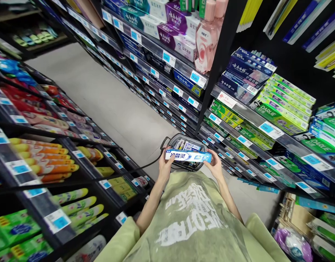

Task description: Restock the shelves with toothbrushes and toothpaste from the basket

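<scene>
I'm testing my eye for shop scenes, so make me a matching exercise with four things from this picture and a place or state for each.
Things
1. blue-and-white box
2. basket
3. pink bottles
4. orange packs

Places or states
A. stacked toward the picture's left side
B. dark grey, with smaller packages inside
C. standing beside purple boxes
D. held near its ends by the left hand and right hand

Pairs: 1-D, 2-B, 3-C, 4-A
</scene>
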Available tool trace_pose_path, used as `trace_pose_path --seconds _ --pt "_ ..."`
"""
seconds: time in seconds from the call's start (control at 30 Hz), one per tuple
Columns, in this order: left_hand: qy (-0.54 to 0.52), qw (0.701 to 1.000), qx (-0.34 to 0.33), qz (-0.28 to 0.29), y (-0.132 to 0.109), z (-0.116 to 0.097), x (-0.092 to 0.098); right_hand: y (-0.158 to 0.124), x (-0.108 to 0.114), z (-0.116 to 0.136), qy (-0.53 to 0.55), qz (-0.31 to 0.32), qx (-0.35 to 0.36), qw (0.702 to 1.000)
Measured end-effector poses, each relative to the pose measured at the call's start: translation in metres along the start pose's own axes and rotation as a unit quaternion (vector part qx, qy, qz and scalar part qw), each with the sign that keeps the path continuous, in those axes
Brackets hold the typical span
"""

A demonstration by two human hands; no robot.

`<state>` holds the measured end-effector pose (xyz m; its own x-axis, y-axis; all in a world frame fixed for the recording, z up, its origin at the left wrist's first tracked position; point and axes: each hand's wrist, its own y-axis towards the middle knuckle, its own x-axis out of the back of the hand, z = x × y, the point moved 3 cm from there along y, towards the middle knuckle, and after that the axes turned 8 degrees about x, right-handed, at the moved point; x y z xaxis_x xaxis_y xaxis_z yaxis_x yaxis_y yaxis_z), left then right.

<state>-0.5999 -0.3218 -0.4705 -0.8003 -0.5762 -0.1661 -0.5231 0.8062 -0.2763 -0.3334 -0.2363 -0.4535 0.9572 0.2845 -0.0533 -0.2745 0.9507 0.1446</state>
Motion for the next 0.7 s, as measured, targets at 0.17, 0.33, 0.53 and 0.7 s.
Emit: trace_pose_path --seconds 0.17,0.33,0.53,0.7 --pt "-0.058 0.998 0.009 0.019 -0.006 -0.009 -0.003 -0.004 -0.004 -0.002 -0.077 0.047 0.028 0.996" --pt "-0.06 0.997 -0.004 0.038 -0.009 -0.014 -0.006 -0.006 -0.005 -0.003 -0.166 0.025 0.081 0.983" --pt "-0.053 0.997 -0.012 0.061 -0.011 -0.016 -0.009 -0.006 -0.004 -0.002 -0.167 0.015 0.101 0.981" --pt "-0.051 0.997 -0.011 0.058 -0.01 -0.016 -0.008 -0.006 -0.004 -0.002 -0.169 0.012 0.103 0.98"
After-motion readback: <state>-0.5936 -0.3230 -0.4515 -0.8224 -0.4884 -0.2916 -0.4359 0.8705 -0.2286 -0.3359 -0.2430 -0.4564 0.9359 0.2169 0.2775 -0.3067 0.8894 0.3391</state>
